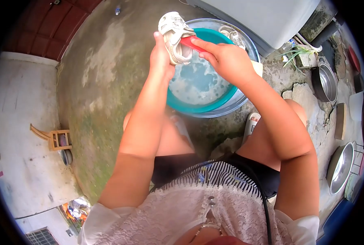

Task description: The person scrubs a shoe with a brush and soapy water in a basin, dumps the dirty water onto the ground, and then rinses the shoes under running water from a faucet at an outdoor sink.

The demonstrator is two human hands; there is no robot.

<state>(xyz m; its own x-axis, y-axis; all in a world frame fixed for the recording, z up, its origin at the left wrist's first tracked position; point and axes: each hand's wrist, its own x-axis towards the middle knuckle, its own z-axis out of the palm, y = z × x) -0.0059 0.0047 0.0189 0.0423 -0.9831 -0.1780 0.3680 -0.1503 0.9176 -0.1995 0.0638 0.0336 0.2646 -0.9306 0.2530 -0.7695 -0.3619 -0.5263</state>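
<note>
My left hand (161, 59) grips a white shoe (173, 25) from its left side, toe pointing up and away, above the left rim of a teal basin (174, 102). In my right hand (231, 59) is a red-handled tool (191, 43), its far end at the shoe's opening; that end is hidden. Cloudy, foamy water (202, 81) lies in the teal basin, which sits inside a larger metal basin (253, 45). A second light shoe (232, 36) rests at the basins' far right edge.
A large grey-white box-like object (259, 20) stands just beyond the basins. At the right are metal bowls (325, 83) (340, 168) and a green plant (298, 55). A wooden stool (59, 139) is at the left. My feet flank the basins' near side.
</note>
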